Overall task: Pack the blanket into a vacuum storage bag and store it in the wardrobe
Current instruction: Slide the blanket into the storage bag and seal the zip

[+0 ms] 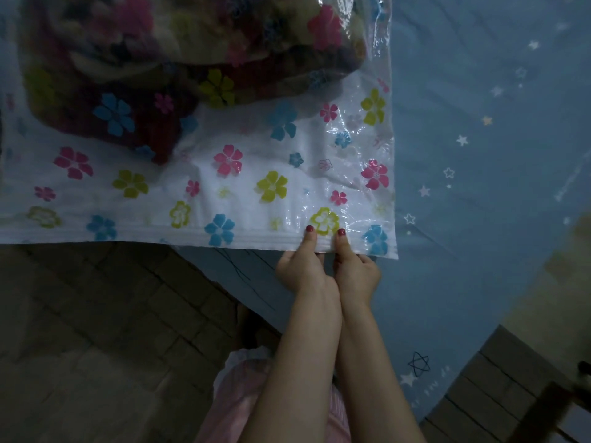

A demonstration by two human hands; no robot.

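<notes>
A: what kind of room is this?

B: a bedroom at home i'd say. there's a bed with a blue star-print sheet [479,155], a tiled floor [96,314] beside it, dim indoor light.

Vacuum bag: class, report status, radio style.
Left hand, right hand pinching zip strip. Blanket inside vacuum bag. Nothing blocking.

Left hand [300,266]: forearm extended forward, thumb on top, fingers curled beneath, pinching. Right hand [356,271]: the same, wrists side by side, touching.
</notes>
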